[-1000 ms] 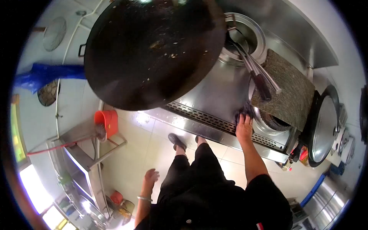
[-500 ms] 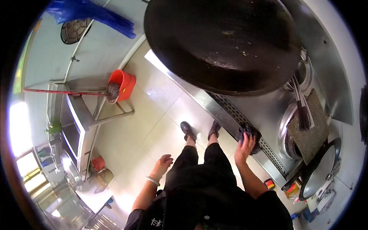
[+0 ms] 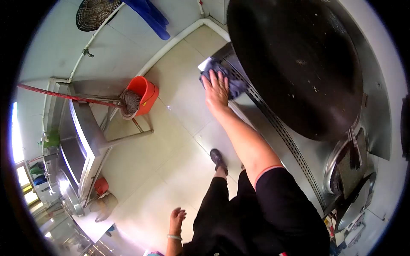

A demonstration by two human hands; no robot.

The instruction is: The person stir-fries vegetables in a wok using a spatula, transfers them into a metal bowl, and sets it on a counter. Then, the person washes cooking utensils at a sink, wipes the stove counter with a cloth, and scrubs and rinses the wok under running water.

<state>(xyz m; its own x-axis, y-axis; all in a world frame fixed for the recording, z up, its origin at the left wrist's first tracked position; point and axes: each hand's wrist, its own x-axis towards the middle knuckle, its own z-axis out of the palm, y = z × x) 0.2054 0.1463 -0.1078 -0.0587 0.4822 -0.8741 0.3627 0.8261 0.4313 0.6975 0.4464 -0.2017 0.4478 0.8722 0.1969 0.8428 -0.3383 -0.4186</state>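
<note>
My right hand (image 3: 217,90) lies spread over a dark grey cloth (image 3: 237,87), pressing it onto the far end of the steel stove's front edge (image 3: 267,138). Part of the cloth bunches out past my fingers, and a slotted strip (image 3: 286,143) runs along the stove beside it. A large black wok (image 3: 294,64) stands tilted on the stove, just right of that hand, with small pale specks on its surface. Low on the left, my left hand (image 3: 177,216) hangs above the floor with loosely bent fingers, holding nothing.
An orange-red bucket (image 3: 147,96) with a mop head (image 3: 131,102) stands by the wall; the mop's red handle reaches left over a steel sink table (image 3: 87,123). A brush (image 3: 354,155) and a brown board (image 3: 352,175) lie at the stove's right.
My right hand has slid the cloth from the near part of the stove edge to its far end, the arm now stretched out. My left hand has dropped lower. The view has shifted.
</note>
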